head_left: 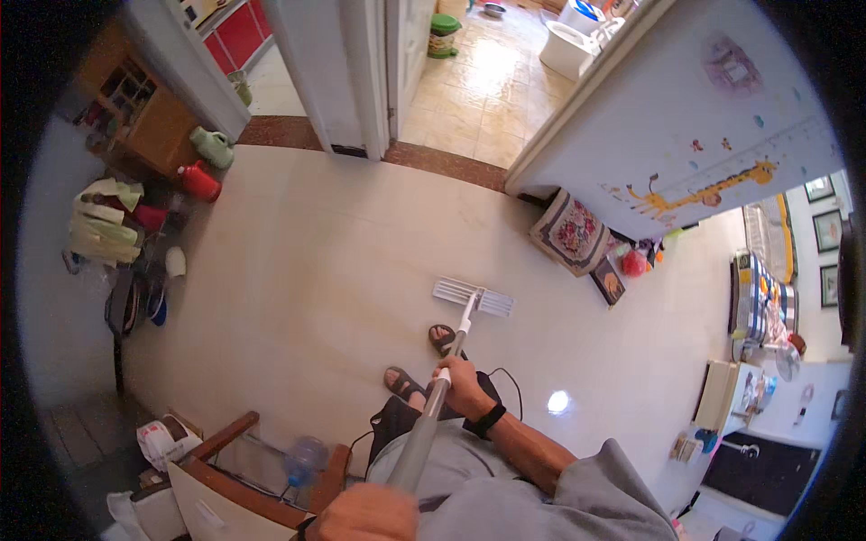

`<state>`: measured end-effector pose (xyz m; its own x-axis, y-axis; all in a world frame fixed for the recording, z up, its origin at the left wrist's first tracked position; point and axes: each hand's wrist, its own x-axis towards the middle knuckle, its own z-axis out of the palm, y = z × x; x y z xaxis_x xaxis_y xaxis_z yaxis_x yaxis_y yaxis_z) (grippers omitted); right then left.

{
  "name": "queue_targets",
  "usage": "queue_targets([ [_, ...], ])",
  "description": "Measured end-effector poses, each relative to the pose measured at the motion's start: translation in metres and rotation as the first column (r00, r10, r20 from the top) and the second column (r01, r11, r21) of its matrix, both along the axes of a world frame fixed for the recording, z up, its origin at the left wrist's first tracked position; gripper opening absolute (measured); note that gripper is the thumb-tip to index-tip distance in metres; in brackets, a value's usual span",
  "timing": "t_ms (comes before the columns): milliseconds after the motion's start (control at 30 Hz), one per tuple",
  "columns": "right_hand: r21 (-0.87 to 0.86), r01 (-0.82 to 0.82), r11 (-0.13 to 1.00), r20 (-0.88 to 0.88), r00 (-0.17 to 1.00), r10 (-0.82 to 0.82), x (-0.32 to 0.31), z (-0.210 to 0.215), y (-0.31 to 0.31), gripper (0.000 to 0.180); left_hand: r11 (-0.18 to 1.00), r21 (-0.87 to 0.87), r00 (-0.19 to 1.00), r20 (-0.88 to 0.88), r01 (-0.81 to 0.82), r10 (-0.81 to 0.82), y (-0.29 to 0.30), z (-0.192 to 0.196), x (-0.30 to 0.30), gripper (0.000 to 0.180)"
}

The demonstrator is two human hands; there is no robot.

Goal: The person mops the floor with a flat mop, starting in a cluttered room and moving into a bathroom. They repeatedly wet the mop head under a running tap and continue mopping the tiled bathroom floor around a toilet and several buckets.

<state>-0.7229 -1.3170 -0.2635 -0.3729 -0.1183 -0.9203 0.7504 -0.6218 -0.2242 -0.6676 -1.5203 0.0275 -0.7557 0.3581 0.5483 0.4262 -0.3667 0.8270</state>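
Observation:
I hold a flat mop with both hands. Its white flat head (473,298) lies on the pale tiled floor (325,261) just ahead of my sandalled feet (424,361). The grey handle (431,415) runs from the head back toward me. My right hand (463,388), with a black band at the wrist, grips the handle about halfway up. My left hand (365,514) closes around the top end of the handle at the lower edge of the picture.
A wooden chair (244,469) stands at my lower left with a plastic bottle (305,458) beside it. Red and green jugs (206,167) and a cluttered shelf line the left wall. A patterned cushion (570,233) leans by the right wall. A doorway (478,81) opens ahead.

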Motion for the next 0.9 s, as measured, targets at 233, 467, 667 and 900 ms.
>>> queue_targets([
  [233,0.206,-0.112,0.972,-0.041,0.992,0.123,-0.033,-0.053,0.049,0.011,0.983,-0.125,0.969,0.191,-0.132,0.154,0.041,-0.039,-0.031,0.018],
  [467,0.551,-0.315,0.773,-0.373,0.735,0.566,-0.112,-0.1,0.064,0.014,0.817,-0.004,0.806,0.156,-0.577,0.571,0.086,-0.059,-0.079,0.022],
  [667,0.838,-0.463,0.288,-0.157,0.302,0.941,-0.232,-0.132,0.088,0.011,0.825,-0.041,0.819,0.105,-0.563,0.564,0.114,-0.068,-0.147,0.019],
  [900,0.762,-0.605,0.232,-0.177,0.15,0.973,-0.359,-0.099,0.099,0.02,0.582,-0.159,0.569,0.122,-0.797,0.813,0.175,-0.074,-0.214,0.024],
])
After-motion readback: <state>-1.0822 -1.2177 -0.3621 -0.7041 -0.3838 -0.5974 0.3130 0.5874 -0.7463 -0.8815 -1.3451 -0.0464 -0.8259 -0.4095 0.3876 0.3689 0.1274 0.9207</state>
